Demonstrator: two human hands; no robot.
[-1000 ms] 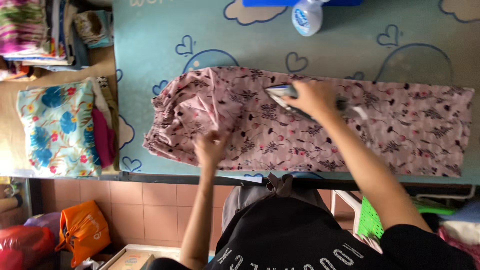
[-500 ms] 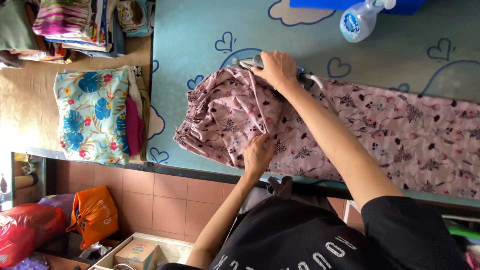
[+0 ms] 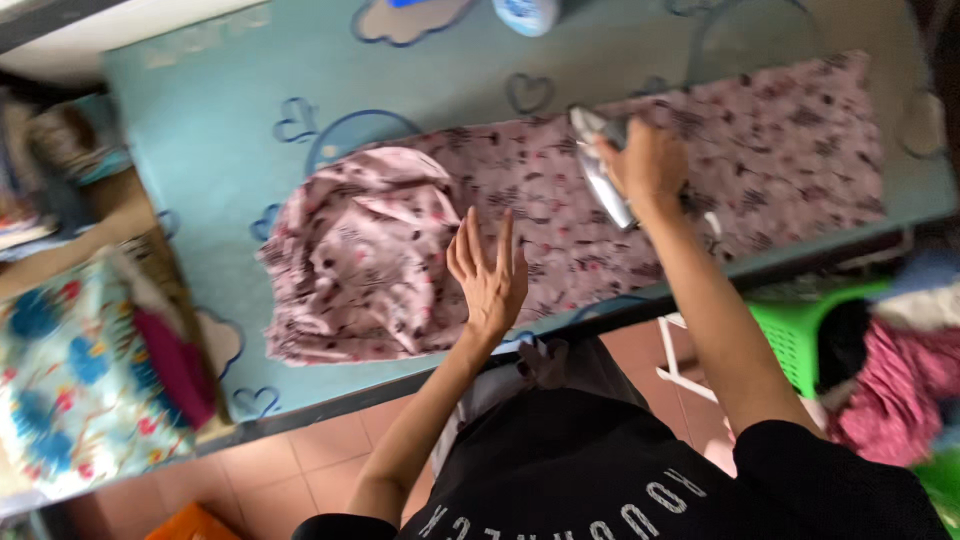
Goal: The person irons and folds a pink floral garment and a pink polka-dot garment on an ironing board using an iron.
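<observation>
Right hand grips the iron at upper centre; left hand lies open, flat on the pink garment. The fabric looks soft and limp, best held flat by its edges.

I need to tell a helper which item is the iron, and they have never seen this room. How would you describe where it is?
Find the teal padded table with blue heart and cloud outlines, where a pink patterned cloth lies spread. The iron rests on that cloth, gripped by the right hand, while the left hand lies flat nearby. It is the only hard, silvery, pointed thing among soft fabric.
</observation>
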